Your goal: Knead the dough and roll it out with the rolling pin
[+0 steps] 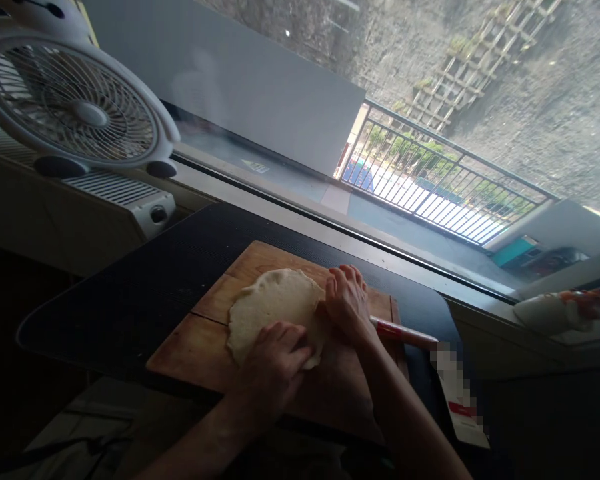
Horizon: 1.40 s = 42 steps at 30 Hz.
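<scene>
A flat round sheet of pale dough (273,303) lies on a wooden board (195,353). My left hand (277,357) is at the dough's near edge, fingers curled down onto it and thumb close to the rim. At the right edge of the sheet, my right hand (347,297) is closed, with the dough's rim by its thumb; the exact grip is partly hidden. A rolling pin (407,335) with a red band sticks out to the right from behind my right wrist, past the board's side. How far it runs under that hand does not show.
The board rests on a dark table (115,300) beside a large window. A white fan (87,113) stands on a heater (125,193) at the left. At the right are a pale object (465,427), partly blurred, and a pale rounded container (543,313) on the sill.
</scene>
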Available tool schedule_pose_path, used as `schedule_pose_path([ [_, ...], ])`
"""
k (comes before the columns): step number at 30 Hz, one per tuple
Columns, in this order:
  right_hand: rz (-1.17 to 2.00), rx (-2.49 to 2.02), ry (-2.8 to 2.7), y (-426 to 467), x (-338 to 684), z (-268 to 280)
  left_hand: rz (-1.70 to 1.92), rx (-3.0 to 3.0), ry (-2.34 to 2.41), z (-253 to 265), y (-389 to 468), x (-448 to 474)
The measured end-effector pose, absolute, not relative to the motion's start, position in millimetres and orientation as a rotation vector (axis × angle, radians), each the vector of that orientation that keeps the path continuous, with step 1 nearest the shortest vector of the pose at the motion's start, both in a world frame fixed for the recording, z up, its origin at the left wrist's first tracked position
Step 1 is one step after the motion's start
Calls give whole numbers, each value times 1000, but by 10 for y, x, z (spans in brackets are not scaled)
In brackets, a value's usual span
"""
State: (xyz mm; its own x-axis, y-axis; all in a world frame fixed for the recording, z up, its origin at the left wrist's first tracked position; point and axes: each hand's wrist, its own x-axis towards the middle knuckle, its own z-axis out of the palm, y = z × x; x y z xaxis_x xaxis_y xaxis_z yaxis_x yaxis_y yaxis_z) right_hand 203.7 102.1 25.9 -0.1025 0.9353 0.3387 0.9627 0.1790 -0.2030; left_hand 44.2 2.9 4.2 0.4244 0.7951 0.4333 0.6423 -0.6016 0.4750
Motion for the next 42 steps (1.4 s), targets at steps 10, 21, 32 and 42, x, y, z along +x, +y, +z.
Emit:
schedule_pose_path([
  [10,-207,-1863,-1981,830,2356,233,886,2600,1523,149,-82,92],
  [21,-212,-1950,-2058,650,2459,382,833,2741,1017,80,124,365],
  [32,-177,-1984,-2036,1414,2080,450,828,2560,956,170,43,290],
  [42,-83,-1653,-2176,455,2116,249,818,2494,992,158,40,291],
])
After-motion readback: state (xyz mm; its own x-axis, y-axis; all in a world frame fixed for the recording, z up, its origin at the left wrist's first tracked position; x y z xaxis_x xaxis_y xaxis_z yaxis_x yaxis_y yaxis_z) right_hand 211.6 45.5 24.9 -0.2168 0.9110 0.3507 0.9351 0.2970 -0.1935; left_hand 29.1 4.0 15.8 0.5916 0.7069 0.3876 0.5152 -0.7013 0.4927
